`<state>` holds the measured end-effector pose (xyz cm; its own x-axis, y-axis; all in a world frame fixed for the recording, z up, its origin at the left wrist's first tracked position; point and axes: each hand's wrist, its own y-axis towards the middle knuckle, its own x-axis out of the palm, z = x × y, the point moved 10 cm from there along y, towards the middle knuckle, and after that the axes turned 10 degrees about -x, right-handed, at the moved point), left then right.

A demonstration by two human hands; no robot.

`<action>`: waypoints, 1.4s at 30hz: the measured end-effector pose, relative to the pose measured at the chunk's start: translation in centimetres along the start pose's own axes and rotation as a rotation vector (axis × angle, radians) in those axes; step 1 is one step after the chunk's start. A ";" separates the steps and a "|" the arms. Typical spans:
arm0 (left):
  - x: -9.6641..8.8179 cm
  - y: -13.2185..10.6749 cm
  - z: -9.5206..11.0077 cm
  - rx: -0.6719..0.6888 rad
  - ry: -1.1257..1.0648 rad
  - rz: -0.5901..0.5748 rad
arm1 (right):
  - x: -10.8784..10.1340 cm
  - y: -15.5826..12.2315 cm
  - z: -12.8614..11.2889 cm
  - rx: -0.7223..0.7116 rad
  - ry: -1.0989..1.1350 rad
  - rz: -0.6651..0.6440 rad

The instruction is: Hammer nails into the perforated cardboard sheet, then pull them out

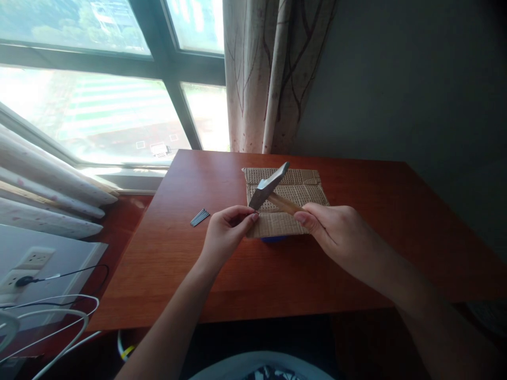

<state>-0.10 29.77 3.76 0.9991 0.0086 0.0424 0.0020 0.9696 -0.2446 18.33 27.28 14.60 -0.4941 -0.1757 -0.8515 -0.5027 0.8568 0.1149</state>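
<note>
My right hand [336, 232] grips the wooden handle of a hammer [270, 186]. The hammer's metal head slants over the left edge of a corrugated cardboard piece [287, 226], with its lower end right at my left fingertips. My left hand [229, 229] is closed in a pinch at that cardboard edge, thumb against forefinger, on what looks like a nail mostly hidden by the fingers and the hammer head. Several loose nails [200, 217] lie side by side on the table, left of my left hand. Something blue [274, 239] shows under the cardboard's near edge.
The reddish-brown wooden table [158, 274] stands by a window [119, 116] and a patterned curtain [249, 79]. At the lower left, a wall socket [24, 274] holds a black plug, with white cables [85, 316] hanging near the table's left edge.
</note>
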 end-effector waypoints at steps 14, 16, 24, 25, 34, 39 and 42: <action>0.5 0.2 -0.1 0.001 -0.006 -0.009 | 0.1 -0.3 0.8 0.035 0.030 -0.005; 0.6 0.1 0.1 0.010 -0.013 -0.011 | -0.2 -0.3 0.6 0.029 0.030 0.003; 1.0 0.4 0.2 0.010 -0.031 -0.013 | -0.4 -0.1 0.6 0.017 0.037 0.012; 1.0 0.5 0.0 0.002 -0.033 -0.013 | -0.3 -0.1 0.7 0.019 0.039 0.007; 1.0 0.7 -0.7 -0.032 -0.054 -0.016 | 0.1 0.0 1.2 0.023 0.024 -0.007; 1.1 0.5 -0.6 -0.013 -0.048 -0.021 | 0.1 0.1 0.9 0.017 0.004 0.007; 1.1 0.4 -0.3 0.016 -0.029 -0.018 | 0.4 0.2 0.8 0.016 0.005 -0.022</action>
<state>1.01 30.10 3.42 0.9972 -0.0020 0.0748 0.0191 0.9734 -0.2283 18.63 27.82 13.88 -0.4862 -0.1969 -0.8514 -0.5023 0.8602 0.0879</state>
